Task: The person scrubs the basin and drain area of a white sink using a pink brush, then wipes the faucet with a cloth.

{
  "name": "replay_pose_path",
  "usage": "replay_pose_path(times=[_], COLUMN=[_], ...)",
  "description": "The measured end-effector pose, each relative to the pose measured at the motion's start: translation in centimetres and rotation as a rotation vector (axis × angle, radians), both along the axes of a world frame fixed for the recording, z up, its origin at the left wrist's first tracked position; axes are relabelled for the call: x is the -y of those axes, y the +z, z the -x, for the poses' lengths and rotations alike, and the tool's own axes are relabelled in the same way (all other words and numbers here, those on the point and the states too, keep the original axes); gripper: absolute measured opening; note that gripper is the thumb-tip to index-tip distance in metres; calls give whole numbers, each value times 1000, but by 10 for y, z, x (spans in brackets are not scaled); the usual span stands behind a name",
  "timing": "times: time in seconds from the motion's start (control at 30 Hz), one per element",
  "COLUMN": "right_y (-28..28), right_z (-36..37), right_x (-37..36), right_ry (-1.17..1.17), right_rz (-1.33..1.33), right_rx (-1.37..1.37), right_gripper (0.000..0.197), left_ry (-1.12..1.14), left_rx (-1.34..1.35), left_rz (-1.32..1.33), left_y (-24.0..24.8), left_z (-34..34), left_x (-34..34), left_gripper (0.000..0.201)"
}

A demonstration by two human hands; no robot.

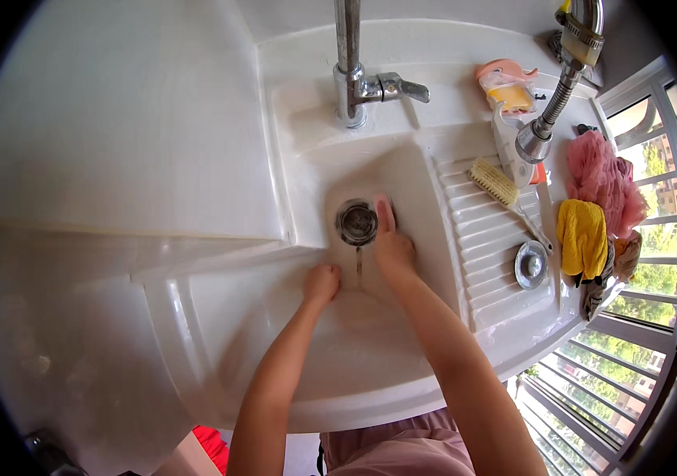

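Note:
My right hand reaches down into the white sink basin, its fingers closed round a slim pink piece whose kind I cannot make out. The piece lies against the basin floor just right of the round metal drain. Lower and to the left, my left hand is curled into a fist on the near slope of the sink. Nothing shows sticking out of it. Between the hands, a dark streak runs from the drain toward me.
A chrome faucet rises behind the basin; a flexible spout hangs at upper right. The ribbed washboard bears a scrub brush and a metal drain cover. Beyond lie a yellow cloth, pink mesh and a soap holder.

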State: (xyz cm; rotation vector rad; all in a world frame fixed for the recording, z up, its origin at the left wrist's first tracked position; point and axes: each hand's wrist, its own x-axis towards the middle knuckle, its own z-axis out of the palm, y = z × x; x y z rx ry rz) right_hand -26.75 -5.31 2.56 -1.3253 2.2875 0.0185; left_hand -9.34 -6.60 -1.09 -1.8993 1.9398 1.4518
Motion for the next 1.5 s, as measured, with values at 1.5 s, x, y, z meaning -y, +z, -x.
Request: replay_pose_path(times=[1.5], right_y=[12], right_z=[-20], right_x=[-37], right_ry=[250], right_rz=[-325], right_rx=[-449], right_gripper=[81], left_ry=[-642], left_rx=[71], left_rz=[636], left_y=[8], left_z=[-28], left_x=[-38], left_gripper=[37])
